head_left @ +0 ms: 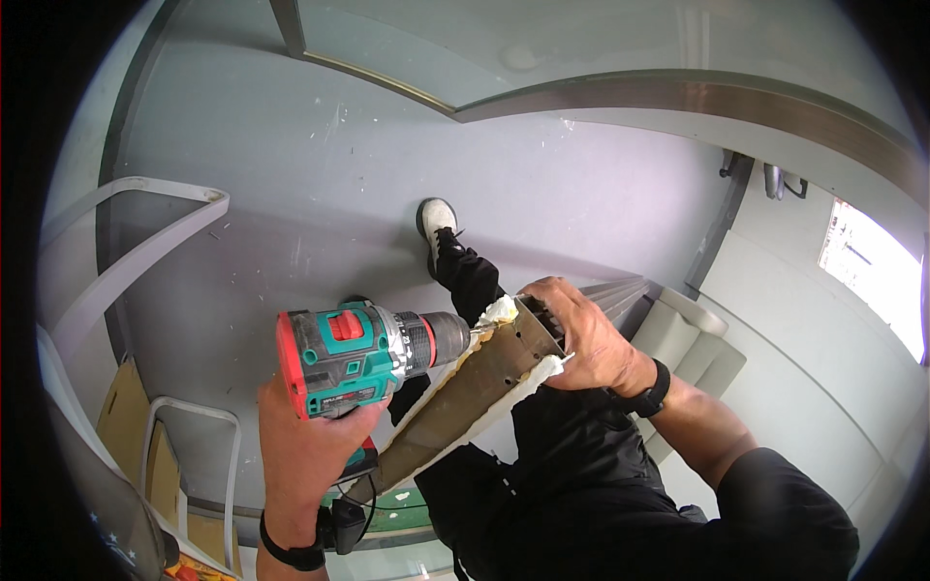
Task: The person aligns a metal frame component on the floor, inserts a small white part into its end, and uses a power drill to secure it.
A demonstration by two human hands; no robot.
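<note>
My left hand [300, 450] is wrapped round the grip of a cordless drill [354, 353], teal and black with red parts. Its chuck points right, and the bit meets the near-left edge of a long brownish metal channel [460, 397] close to its top end. Ragged whitish-yellow foam lines both long edges of the channel, and a few round holes show near that end. My right hand [586, 334] grips the channel's upper end, thumb and fingers round its right side. The channel slants down to the lower left, where its far end passes behind my left wrist.
My white shoe [439, 218] stands on the grey floor [320, 184], which has small scattered debris. A pale tubular frame [136, 261] rises at the left. A brown-edged glass panel [630, 92] crosses the top. A light padded seat [673, 334] stands behind my right arm.
</note>
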